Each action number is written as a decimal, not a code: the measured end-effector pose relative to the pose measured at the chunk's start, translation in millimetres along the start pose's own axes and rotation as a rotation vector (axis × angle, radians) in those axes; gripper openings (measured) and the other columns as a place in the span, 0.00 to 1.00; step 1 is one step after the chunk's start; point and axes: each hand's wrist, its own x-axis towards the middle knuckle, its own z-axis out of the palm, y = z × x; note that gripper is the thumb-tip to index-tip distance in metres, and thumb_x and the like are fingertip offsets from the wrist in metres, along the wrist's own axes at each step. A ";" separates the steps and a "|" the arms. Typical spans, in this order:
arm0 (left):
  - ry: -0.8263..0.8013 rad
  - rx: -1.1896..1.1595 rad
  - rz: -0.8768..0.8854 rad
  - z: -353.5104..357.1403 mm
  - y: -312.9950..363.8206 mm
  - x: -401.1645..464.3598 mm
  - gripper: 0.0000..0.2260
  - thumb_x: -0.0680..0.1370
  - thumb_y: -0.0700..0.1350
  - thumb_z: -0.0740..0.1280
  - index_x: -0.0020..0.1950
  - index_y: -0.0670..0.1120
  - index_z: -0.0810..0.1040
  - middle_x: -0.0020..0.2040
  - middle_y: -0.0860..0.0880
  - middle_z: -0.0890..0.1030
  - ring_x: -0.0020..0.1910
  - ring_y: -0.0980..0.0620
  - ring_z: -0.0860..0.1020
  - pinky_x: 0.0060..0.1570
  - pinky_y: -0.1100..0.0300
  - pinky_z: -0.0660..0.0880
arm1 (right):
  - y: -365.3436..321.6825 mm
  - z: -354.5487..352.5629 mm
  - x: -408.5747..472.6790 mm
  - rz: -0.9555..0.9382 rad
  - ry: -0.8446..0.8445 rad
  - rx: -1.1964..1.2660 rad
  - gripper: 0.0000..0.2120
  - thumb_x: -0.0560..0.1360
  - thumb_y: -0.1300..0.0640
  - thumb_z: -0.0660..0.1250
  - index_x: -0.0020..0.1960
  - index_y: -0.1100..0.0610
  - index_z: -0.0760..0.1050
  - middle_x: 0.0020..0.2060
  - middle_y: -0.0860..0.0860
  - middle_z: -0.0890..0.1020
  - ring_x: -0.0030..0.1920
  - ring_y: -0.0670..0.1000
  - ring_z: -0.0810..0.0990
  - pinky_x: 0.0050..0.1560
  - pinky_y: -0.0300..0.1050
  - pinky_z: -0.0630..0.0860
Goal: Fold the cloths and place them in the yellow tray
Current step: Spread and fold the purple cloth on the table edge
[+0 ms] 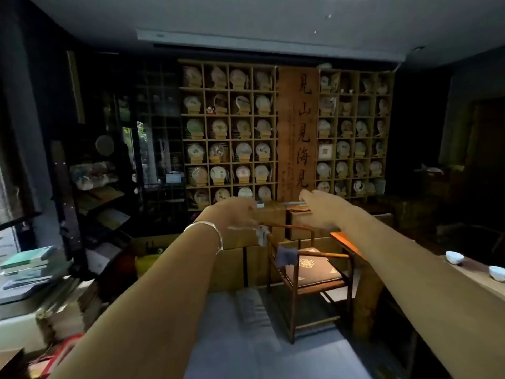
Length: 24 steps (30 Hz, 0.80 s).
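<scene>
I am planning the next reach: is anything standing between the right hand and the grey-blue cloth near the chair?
In the image, the chair's curved top rail crosses between the right hand and the grey-blue cloth. Blur hides whether it truly blocks the way; nothing else visible does.

A chair (pixel 306 272) stands below both raised hands, shelves (pixel 229 129) beyond them, cups (pixel 455 257) to the right hand's (pixel 319 207) right.
</scene>
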 end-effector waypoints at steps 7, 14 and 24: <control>-0.034 -0.014 0.057 33.5 1.7 198.5 0.30 0.74 0.56 0.69 0.72 0.49 0.66 0.68 0.46 0.74 0.65 0.46 0.73 0.63 0.53 0.70 | 117.1 49.5 120.9 0.151 0.005 -0.019 0.29 0.70 0.42 0.69 0.66 0.52 0.65 0.55 0.53 0.78 0.49 0.52 0.76 0.45 0.46 0.76; 0.001 -0.091 0.167 72.6 42.7 382.2 0.28 0.72 0.56 0.70 0.70 0.53 0.68 0.66 0.48 0.76 0.62 0.48 0.75 0.53 0.57 0.70 | 239.7 99.1 179.7 0.320 0.021 0.010 0.33 0.70 0.38 0.66 0.69 0.52 0.62 0.60 0.55 0.73 0.55 0.55 0.77 0.46 0.45 0.75; -0.068 -0.206 0.568 142.2 174.9 550.6 0.27 0.72 0.59 0.69 0.69 0.56 0.67 0.66 0.50 0.76 0.61 0.49 0.75 0.53 0.56 0.73 | 391.7 111.4 176.5 0.709 0.016 -0.116 0.31 0.73 0.41 0.67 0.70 0.54 0.61 0.63 0.56 0.72 0.56 0.55 0.77 0.52 0.49 0.79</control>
